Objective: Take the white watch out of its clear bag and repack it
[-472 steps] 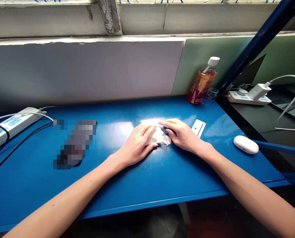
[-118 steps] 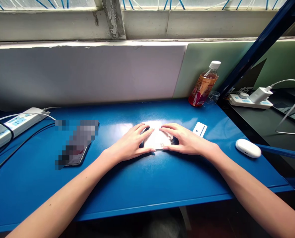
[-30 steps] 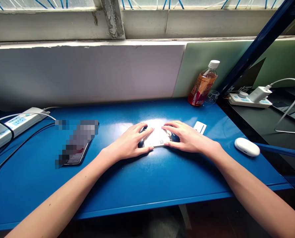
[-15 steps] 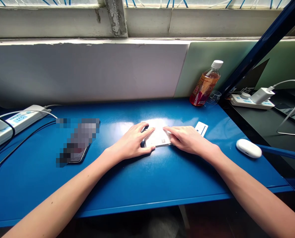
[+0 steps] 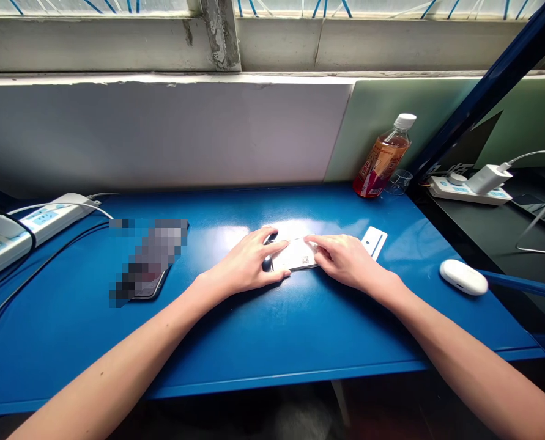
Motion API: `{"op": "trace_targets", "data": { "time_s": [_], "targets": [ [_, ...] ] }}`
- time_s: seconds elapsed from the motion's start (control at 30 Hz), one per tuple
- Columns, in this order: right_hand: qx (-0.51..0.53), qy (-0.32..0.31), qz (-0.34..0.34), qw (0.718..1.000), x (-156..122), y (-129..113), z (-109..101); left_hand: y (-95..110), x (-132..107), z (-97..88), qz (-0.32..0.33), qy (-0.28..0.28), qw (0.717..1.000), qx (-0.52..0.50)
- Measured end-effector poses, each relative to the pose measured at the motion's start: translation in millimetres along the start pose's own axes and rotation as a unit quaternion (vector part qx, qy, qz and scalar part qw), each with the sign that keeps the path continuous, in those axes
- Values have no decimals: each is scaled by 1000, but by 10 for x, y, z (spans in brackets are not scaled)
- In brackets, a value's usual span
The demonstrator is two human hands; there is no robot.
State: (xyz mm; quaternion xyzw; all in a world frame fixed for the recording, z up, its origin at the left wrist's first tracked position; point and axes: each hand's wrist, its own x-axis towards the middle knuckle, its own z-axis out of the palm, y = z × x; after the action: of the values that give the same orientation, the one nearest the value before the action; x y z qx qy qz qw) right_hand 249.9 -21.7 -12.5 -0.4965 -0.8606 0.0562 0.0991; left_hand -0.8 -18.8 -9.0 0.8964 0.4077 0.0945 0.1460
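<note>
A flat white-faced slab (image 5: 295,256) with a small printed QR code lies on the blue tabletop, its dark left end partly covered. Bright glare washes out its face. My left hand (image 5: 247,263) wraps around the left end, with the thumb along the near edge and a finger on top. At the right end is my right hand (image 5: 345,256), its index finger resting on the face and the other fingers curled in. Whether a thin film is pinched there is hidden. Just behind the right hand, a white card (image 5: 377,240) with a dark stripe shows in part.
A phone (image 5: 155,284), partly pixelated, lies to the left near a white power strip (image 5: 54,219) and cables. Toward the right stand a drink bottle (image 5: 385,159), a clear cup (image 5: 398,182) and a white rounded case (image 5: 463,277). The table's front edge (image 5: 290,380) runs below my forearms.
The view has shifted slightly, moving everything a little rightward. My right wrist has edged left, while both hands stay on the slab. Glare on its face is somewhat weaker.
</note>
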Motion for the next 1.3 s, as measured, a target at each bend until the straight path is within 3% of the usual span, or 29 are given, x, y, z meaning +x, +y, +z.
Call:
{"op": "trace_targets", "data": {
  "time_s": [0.13,0.33,0.53,0.87,1.3],
  "targets": [
    [26,8,55,998,5,53,13,3,0,-1,14,14,1000,7],
    [19,25,66,997,27,135,-2,17,-3,16,23,37,999,32],
    [38,61,22,997,23,205,0,-17,9,-25,34,54,998,28],
    [86,47,-67,993,26,188,-9,-86,41,47,71,75,994,32],
    [95,39,-90,991,17,159,-14,-55,35,73,73,79,994,10]
  ]
}}
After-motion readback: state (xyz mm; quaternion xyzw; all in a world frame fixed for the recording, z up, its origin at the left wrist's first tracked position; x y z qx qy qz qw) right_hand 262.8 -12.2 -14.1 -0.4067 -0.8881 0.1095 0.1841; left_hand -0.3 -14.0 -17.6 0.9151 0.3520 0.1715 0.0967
